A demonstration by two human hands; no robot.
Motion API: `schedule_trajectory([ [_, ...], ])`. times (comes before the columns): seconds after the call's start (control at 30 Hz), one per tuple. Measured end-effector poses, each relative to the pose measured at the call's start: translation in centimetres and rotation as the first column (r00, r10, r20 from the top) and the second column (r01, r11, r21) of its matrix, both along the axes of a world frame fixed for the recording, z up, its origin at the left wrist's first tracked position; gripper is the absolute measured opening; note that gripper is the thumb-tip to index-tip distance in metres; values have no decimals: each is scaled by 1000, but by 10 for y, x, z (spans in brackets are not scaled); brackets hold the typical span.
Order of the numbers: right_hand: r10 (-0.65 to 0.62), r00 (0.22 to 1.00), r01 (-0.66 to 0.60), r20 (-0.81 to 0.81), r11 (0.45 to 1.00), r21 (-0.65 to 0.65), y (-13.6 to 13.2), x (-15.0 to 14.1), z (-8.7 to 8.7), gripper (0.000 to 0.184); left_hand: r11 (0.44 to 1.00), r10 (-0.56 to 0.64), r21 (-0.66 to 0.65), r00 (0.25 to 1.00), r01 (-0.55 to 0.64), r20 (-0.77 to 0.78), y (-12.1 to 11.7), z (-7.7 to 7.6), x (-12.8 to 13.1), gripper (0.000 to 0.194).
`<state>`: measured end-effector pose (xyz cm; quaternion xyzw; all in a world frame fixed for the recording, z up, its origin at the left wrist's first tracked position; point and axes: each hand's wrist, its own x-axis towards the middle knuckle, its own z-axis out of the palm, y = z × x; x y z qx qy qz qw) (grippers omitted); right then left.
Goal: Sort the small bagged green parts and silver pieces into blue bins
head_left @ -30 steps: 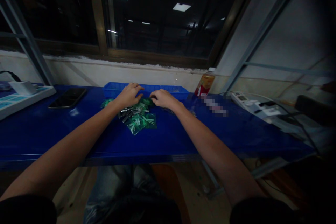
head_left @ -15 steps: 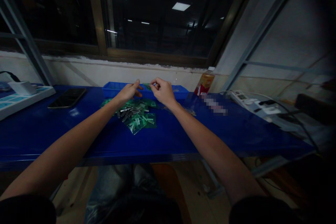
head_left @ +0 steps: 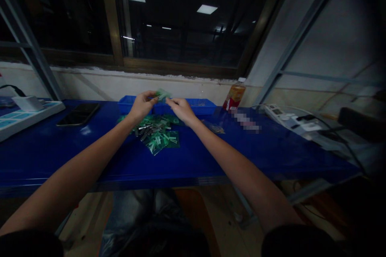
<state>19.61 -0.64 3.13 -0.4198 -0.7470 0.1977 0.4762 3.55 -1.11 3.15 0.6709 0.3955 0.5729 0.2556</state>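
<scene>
A small green see-through plastic bag (head_left: pixel 163 94) is held up above the blue tray (head_left: pixel 197 109). My left hand (head_left: pixel 142 106) pinches its left side between thumb and fingers. My right hand (head_left: pixel 181 110) is closed at the bag's lower right edge, fingertips together. What lies inside this bag is too blurred to make out. Under the hands, a heap of similar green bags (head_left: pixel 155 142) lies on the table, with small pale and dark metallic strips in or among them. Right of the heap rests a clear bag of small brassy pieces (head_left: pixel 215 127).
The blue table (head_left: pixel 199 160) runs along a wall below a dark window. On the left are a phone (head_left: pixel 79 114) and a white power strip (head_left: pixel 33 117). A drink bottle (head_left: pixel 234 95) stands at the back right, near another power strip (head_left: pixel 289 120) with plugs and cables.
The green bag has risen and moved a little left. My left hand, apart with open fingers before, has closed on it. My right hand has turned, its fingers now pointing left.
</scene>
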Motion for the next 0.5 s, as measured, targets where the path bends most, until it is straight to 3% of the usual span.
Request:
schedule_trajectory([
  [0.07,56,987,-90,-150,969,-232,2,-1,0,45,991,47,132,986,-26,-160,0,-2,0,23],
  [0.13,40,964,-132,-263,929,-345,3,-1,0,43,971,108,237,949,-35,-298,-2,-3,1,22],
  [0.2,-10,957,-94,-291,937,-338,2,-1,-1,34,961,145,274,914,-40,-378,-4,-3,2,25],
  [0.27,-41,969,-17,-243,972,-235,1,-1,-2,26,971,137,235,901,-41,-411,-5,-4,3,27],
  [0.33,-44,992,36,-122,997,-63,-1,0,-2,26,994,80,101,924,-45,-375,-4,-4,4,27],
  [0.4,-46,999,44,15,993,108,-5,-1,-3,26,991,-6,-135,974,-25,-224,-3,-4,3,38],
  [0.5,-54,986,10,158,963,268,-12,-5,-5,26,899,-71,-426,994,102,87,-3,-2,1,59],
])
